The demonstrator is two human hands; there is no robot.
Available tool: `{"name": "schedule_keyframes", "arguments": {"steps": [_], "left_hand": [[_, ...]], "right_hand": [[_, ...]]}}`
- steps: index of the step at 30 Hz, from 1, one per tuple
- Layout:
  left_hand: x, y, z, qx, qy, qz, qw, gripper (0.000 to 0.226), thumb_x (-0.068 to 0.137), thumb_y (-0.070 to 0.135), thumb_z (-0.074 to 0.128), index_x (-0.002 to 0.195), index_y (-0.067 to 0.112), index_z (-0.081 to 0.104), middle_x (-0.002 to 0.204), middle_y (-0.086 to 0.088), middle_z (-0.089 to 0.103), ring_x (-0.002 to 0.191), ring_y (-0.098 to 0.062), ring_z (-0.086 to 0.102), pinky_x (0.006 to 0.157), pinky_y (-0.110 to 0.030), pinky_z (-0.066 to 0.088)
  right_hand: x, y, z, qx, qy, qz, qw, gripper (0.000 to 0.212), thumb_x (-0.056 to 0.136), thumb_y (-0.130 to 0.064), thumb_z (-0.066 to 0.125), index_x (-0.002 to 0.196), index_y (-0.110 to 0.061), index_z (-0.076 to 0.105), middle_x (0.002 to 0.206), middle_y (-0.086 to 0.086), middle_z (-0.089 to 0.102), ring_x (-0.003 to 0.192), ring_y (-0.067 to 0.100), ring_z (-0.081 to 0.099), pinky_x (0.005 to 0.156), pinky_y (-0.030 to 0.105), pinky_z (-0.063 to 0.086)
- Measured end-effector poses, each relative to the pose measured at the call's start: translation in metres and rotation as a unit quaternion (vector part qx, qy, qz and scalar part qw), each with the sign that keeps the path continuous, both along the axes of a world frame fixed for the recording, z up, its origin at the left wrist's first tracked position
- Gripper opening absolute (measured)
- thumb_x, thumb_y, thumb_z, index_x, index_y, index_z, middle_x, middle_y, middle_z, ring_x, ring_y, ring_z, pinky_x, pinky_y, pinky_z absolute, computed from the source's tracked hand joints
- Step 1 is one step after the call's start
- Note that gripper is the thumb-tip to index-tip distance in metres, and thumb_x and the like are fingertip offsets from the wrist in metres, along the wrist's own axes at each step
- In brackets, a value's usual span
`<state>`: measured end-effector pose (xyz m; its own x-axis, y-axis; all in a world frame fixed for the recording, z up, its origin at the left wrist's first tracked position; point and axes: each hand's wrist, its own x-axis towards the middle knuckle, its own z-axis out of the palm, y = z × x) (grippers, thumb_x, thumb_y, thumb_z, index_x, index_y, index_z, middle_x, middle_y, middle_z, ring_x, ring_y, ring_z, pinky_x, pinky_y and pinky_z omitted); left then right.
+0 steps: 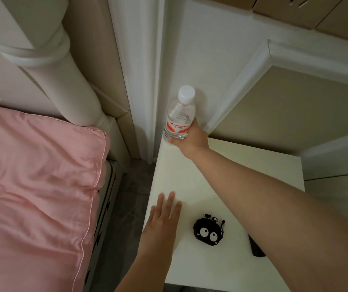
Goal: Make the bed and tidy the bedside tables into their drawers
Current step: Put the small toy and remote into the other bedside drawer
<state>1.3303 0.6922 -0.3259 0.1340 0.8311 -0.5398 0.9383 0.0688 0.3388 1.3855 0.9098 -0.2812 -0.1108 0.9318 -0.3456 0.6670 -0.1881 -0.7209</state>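
Note:
A clear plastic water bottle with a white cap and red label stands at the far left corner of the white bedside table. My right hand is wrapped around its lower part. Flat on the table's left edge, fingers spread, rests my left hand, holding nothing. A small black pouch with cartoon eyes lies near the table's front. A dark flat object shows partly from under my right forearm. The bed with its pink duvet fills the left side.
A white round bedpost and padded headboard stand behind the bed. A narrow strip of grey floor separates bed and table. White wall moulding runs behind the table. Cardboard boxes sit at the top right.

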Motion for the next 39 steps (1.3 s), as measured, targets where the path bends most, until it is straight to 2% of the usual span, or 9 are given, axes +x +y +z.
{"name": "schedule_keyframes", "arguments": {"steps": [11, 15, 18, 27, 30, 33, 35, 37, 39], "left_hand": [[0.001, 0.001, 0.0, -0.002, 0.023, -0.019, 1.0, 0.103, 0.089, 0.013, 0.065, 0.152, 0.019, -0.017, 0.152, -0.005, -0.038, 0.135, -0.03, -0.037, 0.112, -0.037, -0.011], [0.001, 0.001, 0.004, -0.001, 0.031, -0.028, 0.999, 0.108, 0.085, 0.013, 0.069, 0.152, 0.018, -0.015, 0.148, -0.003, -0.04, 0.138, -0.029, -0.034, 0.117, -0.039, -0.002], [0.002, 0.001, 0.01, 0.003, 0.042, -0.026, 0.999, 0.115, 0.08, 0.015, 0.074, 0.152, 0.021, -0.015, 0.15, -0.001, -0.038, 0.143, -0.027, -0.028, 0.119, -0.039, 0.005], [0.007, -0.003, 0.013, -0.002, 0.09, -0.056, 0.994, 0.121, 0.073, 0.03, 0.082, 0.153, 0.018, -0.009, 0.159, -0.003, -0.024, 0.149, -0.026, -0.014, 0.117, -0.038, 0.023], [0.009, -0.013, 0.014, 0.018, 0.095, -0.055, 0.994, 0.106, 0.077, 0.025, 0.079, 0.154, 0.014, 0.006, 0.162, -0.003, -0.01, 0.15, -0.024, -0.002, 0.114, -0.037, 0.029], [0.006, -0.043, 0.012, 0.081, 0.058, -0.023, 0.995, 0.067, 0.082, 0.019, 0.073, 0.142, 0.018, 0.043, 0.156, -0.001, 0.028, 0.142, -0.023, 0.03, 0.102, -0.037, 0.044], [0.003, -0.078, 0.009, 0.153, 0.029, -0.017, 0.988, 0.033, 0.079, 0.012, 0.073, 0.112, 0.016, 0.068, 0.121, -0.002, 0.058, 0.106, -0.023, 0.058, 0.076, -0.034, 0.052], [0.006, -0.12, 0.001, 0.206, -0.005, -0.052, 0.977, 0.01, 0.077, 0.012, 0.073, 0.085, 0.013, 0.068, 0.088, -0.003, 0.058, 0.075, -0.021, 0.056, 0.06, -0.031, 0.045], [0.016, -0.158, -0.004, 0.182, -0.045, -0.088, 0.978, 0.008, 0.08, 0.019, 0.069, 0.078, 0.016, 0.061, 0.079, 0.001, 0.053, 0.066, -0.018, 0.052, 0.056, -0.027, 0.04]], "right_hand": [[0.011, -0.015, 0.001, -0.031, 0.001, -0.038, 0.999, 0.075, 0.082, -0.02, 0.076, 0.144, -0.021, 0.034, 0.13, 0.005, 0.06, 0.119, 0.024, 0.058, 0.102, 0.036, 0.048], [0.032, -0.069, 0.01, 0.12, 0.03, -0.123, 0.985, 0.04, 0.085, -0.013, 0.071, 0.119, -0.023, 0.053, 0.091, -0.003, 0.066, 0.086, 0.011, 0.063, 0.084, 0.026, 0.053], [0.059, -0.126, 0.012, 0.138, 0.039, -0.121, 0.982, 0.024, 0.087, -0.018, 0.069, 0.101, -0.027, 0.052, 0.076, -0.007, 0.056, 0.072, 0.008, 0.056, 0.069, 0.017, 0.049], [0.131, -0.336, -0.03, -0.007, -0.201, -0.071, 0.977, 0.024, 0.09, -0.026, 0.061, 0.078, -0.031, 0.041, 0.064, -0.011, 0.044, 0.059, 0.007, 0.045, 0.052, 0.02, 0.039], [0.149, -0.367, -0.045, -0.066, -0.203, -0.075, 0.974, 0.026, 0.09, -0.018, 0.059, 0.076, -0.03, 0.04, 0.067, -0.01, 0.043, 0.059, 0.006, 0.044, 0.05, 0.016, 0.033], [0.173, -0.384, -0.056, -0.142, -0.177, -0.067, 0.972, 0.023, 0.088, -0.004, 0.053, 0.094, -0.026, 0.05, 0.098, -0.007, 0.047, 0.076, 0.011, 0.047, 0.058, 0.013, 0.033], [0.189, -0.39, -0.06, -0.213, -0.164, -0.052, 0.962, 0.031, 0.092, -0.003, 0.048, 0.117, -0.021, 0.053, 0.117, -0.002, 0.042, 0.084, 0.012, 0.046, 0.069, 0.014, 0.036], [0.203, -0.392, -0.066, -0.262, -0.146, -0.044, 0.953, 0.036, 0.096, -0.004, 0.044, 0.128, -0.019, 0.05, 0.128, 0.005, 0.041, 0.084, 0.014, 0.049, 0.07, 0.016, 0.039], [0.214, -0.39, -0.074, -0.281, -0.131, -0.031, 0.95, 0.04, 0.097, -0.004, 0.043, 0.133, -0.021, 0.048, 0.133, 0.008, 0.041, 0.081, 0.015, 0.051, 0.062, 0.013, 0.042]]}}
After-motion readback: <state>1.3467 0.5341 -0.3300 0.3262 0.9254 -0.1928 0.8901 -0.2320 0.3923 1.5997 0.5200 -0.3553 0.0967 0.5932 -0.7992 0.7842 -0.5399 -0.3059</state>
